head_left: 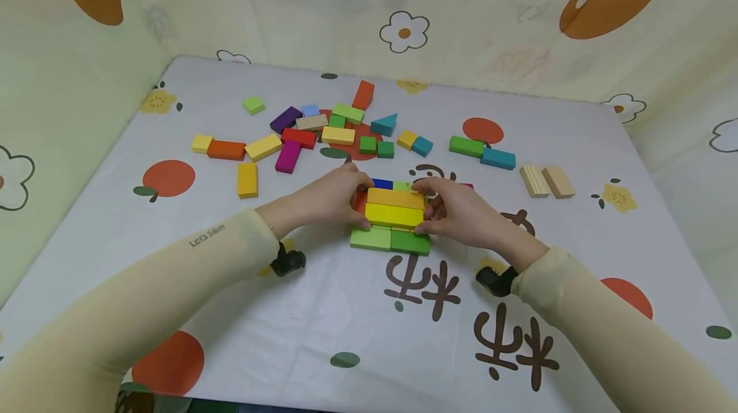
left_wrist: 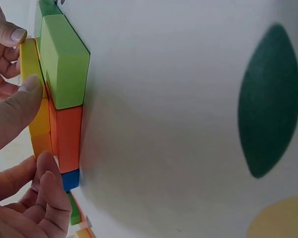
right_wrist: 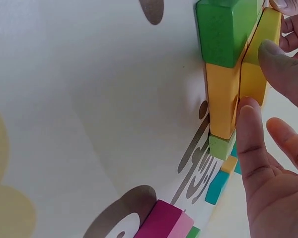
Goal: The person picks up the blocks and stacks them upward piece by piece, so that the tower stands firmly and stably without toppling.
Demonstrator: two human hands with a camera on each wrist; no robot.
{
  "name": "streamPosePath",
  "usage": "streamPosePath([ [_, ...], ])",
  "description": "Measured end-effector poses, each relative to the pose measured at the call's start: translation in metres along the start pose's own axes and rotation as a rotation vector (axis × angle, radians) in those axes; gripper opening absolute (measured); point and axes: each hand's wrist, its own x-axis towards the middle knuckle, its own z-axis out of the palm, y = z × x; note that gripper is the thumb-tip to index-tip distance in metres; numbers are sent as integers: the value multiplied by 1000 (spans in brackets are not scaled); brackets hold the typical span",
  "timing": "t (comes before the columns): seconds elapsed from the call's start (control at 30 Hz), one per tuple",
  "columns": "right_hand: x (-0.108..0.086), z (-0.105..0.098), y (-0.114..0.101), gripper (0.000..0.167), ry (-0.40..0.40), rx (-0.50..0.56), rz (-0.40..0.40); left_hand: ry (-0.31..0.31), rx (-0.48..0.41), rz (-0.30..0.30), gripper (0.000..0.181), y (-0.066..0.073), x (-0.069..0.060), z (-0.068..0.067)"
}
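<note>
A yellow block [head_left: 394, 215] and an orange block [head_left: 395, 198] lie side by side on top of a low layer of blocks. Light green [head_left: 370, 238] and green blocks [head_left: 410, 242] form the layer's front, with a blue block [head_left: 382, 183] at its back. My left hand [head_left: 334, 198] pinches the left ends of the top pair, thumb at the front and fingers behind. From the right, my right hand [head_left: 458, 211] pinches the other ends likewise. The left wrist view shows the left thumb [left_wrist: 22, 106] against the yellow block; the right wrist view shows the right thumb [right_wrist: 288, 69] there too.
Many loose coloured blocks, among them a purple block [head_left: 286, 120] and a teal triangle [head_left: 384, 124], lie beyond the hands. Two plain wooden blocks [head_left: 558, 182] are at the right. A magenta block [right_wrist: 159, 220] lies near the right hand. A patterned cloth [head_left: 300, 336] covers the table.
</note>
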Motion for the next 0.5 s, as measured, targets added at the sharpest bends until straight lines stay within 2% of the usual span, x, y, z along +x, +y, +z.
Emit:
streamPosePath([
  [0.5, -1, 0, -1, 69, -1, 3, -11, -9, 2, -4, 71, 1, -2, -2],
])
